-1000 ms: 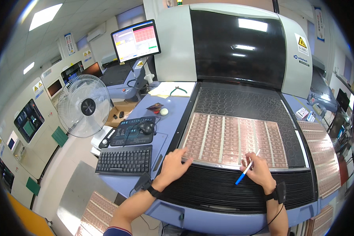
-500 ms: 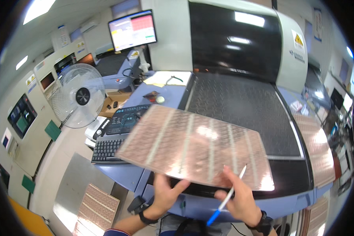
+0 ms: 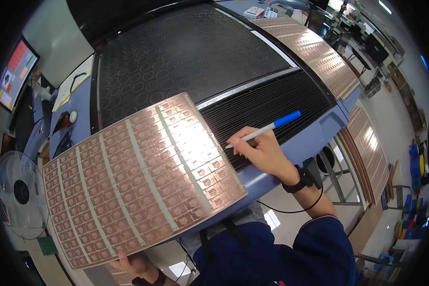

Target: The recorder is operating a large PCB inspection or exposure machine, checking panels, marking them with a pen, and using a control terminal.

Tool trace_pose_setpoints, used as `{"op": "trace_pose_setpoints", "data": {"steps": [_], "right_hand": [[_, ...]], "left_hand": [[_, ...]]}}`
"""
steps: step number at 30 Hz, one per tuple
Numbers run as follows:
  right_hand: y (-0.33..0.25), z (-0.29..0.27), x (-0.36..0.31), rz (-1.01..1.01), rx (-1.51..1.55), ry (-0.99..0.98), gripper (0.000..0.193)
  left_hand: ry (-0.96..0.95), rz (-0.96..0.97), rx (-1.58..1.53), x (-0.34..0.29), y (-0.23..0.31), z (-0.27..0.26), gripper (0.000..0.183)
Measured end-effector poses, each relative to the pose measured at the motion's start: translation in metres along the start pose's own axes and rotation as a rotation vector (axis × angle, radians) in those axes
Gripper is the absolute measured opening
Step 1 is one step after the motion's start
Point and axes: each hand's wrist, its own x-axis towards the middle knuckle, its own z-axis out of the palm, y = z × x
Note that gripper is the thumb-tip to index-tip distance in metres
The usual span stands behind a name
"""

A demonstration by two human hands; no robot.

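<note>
A copper-coloured circuit board panel (image 3: 133, 171), patterned with small rectangles and pale stripes, slants across the front of the machine. My left hand (image 3: 132, 263) grips its near left edge, thumb on top and fingers mostly hidden beneath. In my right hand (image 3: 264, 152) is a marker pen (image 3: 264, 130) with a white barrel and a blue end. The pen's tip points at the panel's right edge; I cannot tell whether it touches. The panel partly covers the machine's black bed (image 3: 162, 57) and the ribbed black strip (image 3: 276, 109).
More copper panels (image 3: 314, 52) lie on the machine's right side, and a further stack (image 3: 367, 148) stands lower right. To the left are a fan (image 3: 21, 193), a monitor (image 3: 16, 74) and dark-handled pliers (image 3: 76, 81). A black cable (image 3: 295, 211) hangs by my right wrist.
My view has swung right and down. The panel has turned and its left side is now nearer me. My left hand now holds the near left edge; the pen has moved to the right edge.
</note>
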Motion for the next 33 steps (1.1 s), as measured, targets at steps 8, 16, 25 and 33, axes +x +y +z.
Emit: {"op": "trace_pose_setpoints", "data": {"steps": [8,16,25,33], "right_hand": [[-0.015,0.004,-0.004,-0.099,-0.166,-0.068,0.010],[-0.017,-0.004,-0.006,-0.109,-0.142,-0.128,0.006],[0.011,-0.005,-0.011,-0.013,0.216,0.124,0.005],[0.008,-0.013,-0.014,0.025,0.222,0.207,0.008]], "left_hand": [[-0.002,-0.004,0.039,0.006,-0.002,-0.012,0.071],[0.047,-0.003,0.079,0.003,0.002,-0.007,0.074],[0.103,-0.108,-0.454,0.003,0.042,-0.024,0.069],[0.087,0.019,-0.783,-0.064,0.105,-0.271,0.041]]}}
